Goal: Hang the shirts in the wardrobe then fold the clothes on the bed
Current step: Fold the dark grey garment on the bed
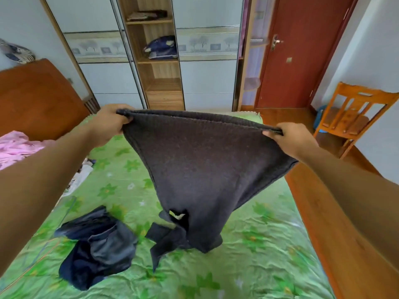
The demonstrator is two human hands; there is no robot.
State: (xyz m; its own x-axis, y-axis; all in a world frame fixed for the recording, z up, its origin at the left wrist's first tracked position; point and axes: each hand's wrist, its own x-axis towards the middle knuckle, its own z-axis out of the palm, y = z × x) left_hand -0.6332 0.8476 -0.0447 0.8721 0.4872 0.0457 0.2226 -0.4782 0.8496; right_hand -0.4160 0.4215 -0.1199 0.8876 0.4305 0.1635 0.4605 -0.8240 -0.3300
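While the left hand [108,124] and right hand [291,140] grip one dark sweater [205,169], one blue pile [97,249] lies on the bed [263,260].

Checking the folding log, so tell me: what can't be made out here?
Head view only.
- Dark knit garment: lower end bunched on the bed, type unclear.
- Dark pile: crumpled, piece count unclear.
- Pink cloth: cut by left edge.
- Wardrobe shelf items: small, blurred.

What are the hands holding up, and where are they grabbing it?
A dark knitted sweater. The left hand and the right hand each grip one end of its ribbed edge, so it hangs upside down, touching the bed.
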